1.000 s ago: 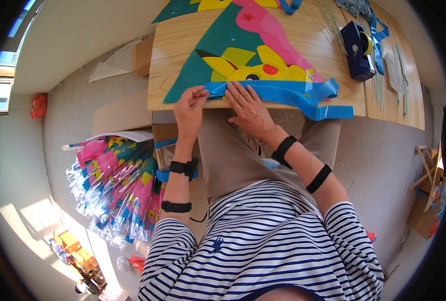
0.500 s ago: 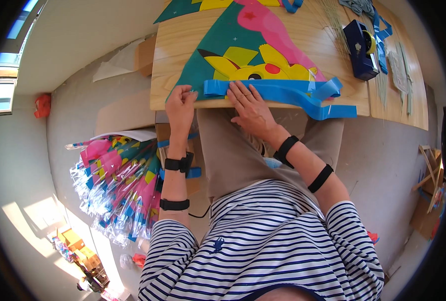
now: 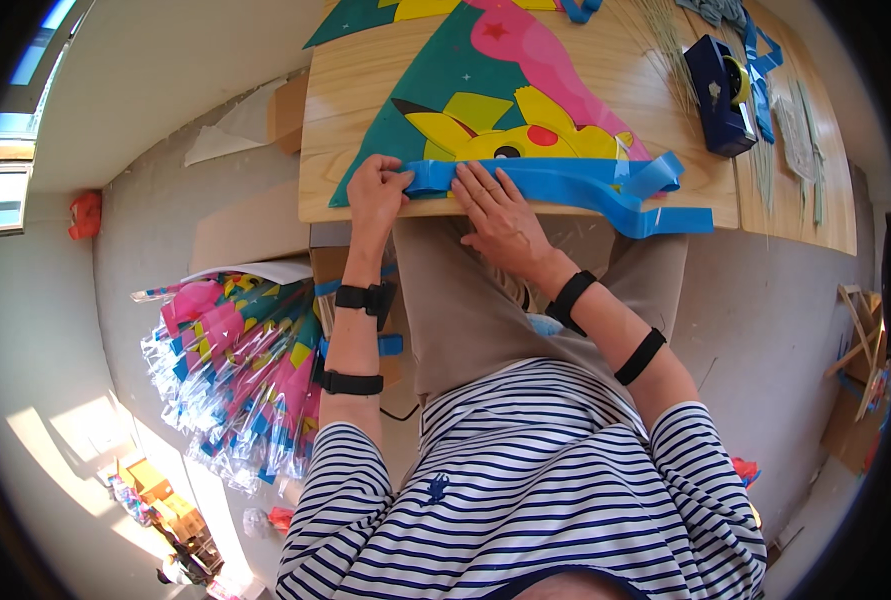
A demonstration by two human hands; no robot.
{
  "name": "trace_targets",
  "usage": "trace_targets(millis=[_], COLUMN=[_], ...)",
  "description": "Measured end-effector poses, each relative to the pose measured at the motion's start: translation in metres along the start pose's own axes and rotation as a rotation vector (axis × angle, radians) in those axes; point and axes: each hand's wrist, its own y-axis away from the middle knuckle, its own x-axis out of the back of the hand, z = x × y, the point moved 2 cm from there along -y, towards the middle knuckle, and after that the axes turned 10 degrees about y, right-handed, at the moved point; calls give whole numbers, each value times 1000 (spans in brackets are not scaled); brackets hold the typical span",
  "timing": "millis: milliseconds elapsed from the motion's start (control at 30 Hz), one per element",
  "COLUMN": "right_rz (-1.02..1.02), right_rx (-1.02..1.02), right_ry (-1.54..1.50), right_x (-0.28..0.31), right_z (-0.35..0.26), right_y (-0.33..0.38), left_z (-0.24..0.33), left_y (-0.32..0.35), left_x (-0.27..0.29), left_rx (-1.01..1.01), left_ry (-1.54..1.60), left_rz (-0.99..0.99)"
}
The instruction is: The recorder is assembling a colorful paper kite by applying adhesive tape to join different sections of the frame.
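Observation:
A triangular kite, green and pink with a yellow cartoon figure, lies on the wooden table in front of me. A wide blue ribbon runs along its near edge, its right end folded into loose loops. My right hand rests flat on the ribbon, fingers stretched, pressing it down. At the ribbon's left end my left hand has its thumb and fingers pinched together, touching the ribbon's tip. Whatever small thing lies between those fingertips is hidden. A shiny clear strip shows on the kite near its right corner.
A dark blue tape dispenser stands at the right, beside thin rods and more blue ribbon. Part of another kite lies at the far edge. Left of my legs is a bundle of printed kites in clear wrapping.
My left hand has moved right and slightly up, from beside the ribbon to its left end. Earlier a tiny pale bit showed at its fingertips. My right hand has stayed put.

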Motion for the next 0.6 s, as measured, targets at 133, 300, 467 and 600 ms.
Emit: trace_targets(millis=[133, 300, 467, 600], right_rz=[7, -3, -8, 6], right_rx=[5, 3, 2, -15], right_ry=[5, -5, 25, 46], right_x=[0, 0, 2, 3], right_z=[0, 2, 6, 11], right_y=[0, 0, 0, 3], left_z=[-3, -2, 0, -3], left_y=[0, 5, 8, 8], left_x=[-1, -8, -9, -9], left_rx=[-4, -85, -144, -162], left_ry=[-97, -251, -279, -287], left_rz=[46, 130, 137, 127])
